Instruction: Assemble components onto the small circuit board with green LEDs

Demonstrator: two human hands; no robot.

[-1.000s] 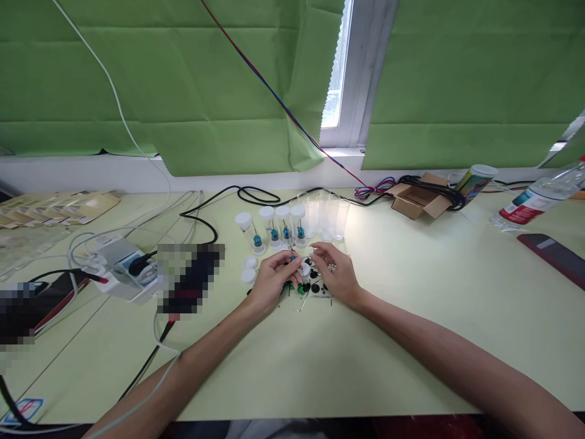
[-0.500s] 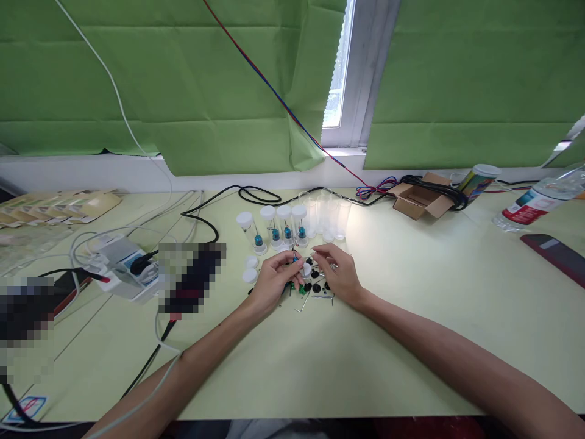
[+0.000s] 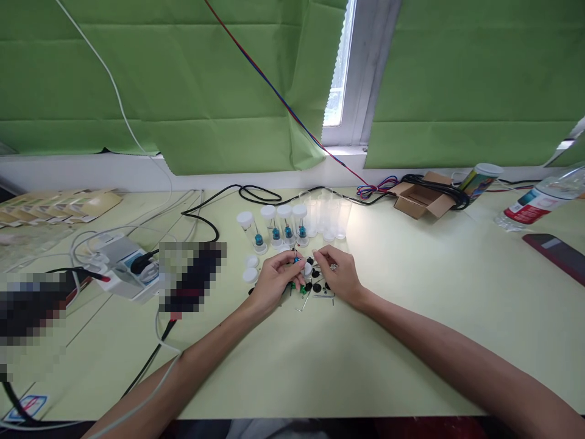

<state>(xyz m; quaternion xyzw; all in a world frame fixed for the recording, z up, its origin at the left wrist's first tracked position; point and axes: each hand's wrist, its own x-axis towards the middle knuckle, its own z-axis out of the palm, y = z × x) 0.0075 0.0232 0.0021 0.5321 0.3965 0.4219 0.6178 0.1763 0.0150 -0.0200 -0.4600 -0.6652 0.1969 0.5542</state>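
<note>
Pinched in the fingers of my left hand [image 3: 275,281] is a small blue part with a thin rod [image 3: 296,260], held upright. Close by on its right, my right hand [image 3: 340,275] has thumb and forefinger nearly together; whatever lies between them is too small to make out. Under and between both hands lie black round pieces [image 3: 317,288], green pieces [image 3: 302,289], a white cap [image 3: 308,269] and a bent metal rod [image 3: 303,303]. Behind the hands stand several clear tubes with white caps [image 3: 284,210], each with a blue part inside.
Clear uncapped tubes [image 3: 340,222] stand right of the capped ones. Loose white caps [image 3: 250,275] lie left of my left hand. A power strip [image 3: 128,268] and cables occupy the left. An open cardboard box [image 3: 418,198], a bottle [image 3: 532,207] and a phone [image 3: 555,256] are at right.
My right hand has shifted slightly, its fingertips lower and still close to the left hand. The left hand keeps its grip on the blue part.
</note>
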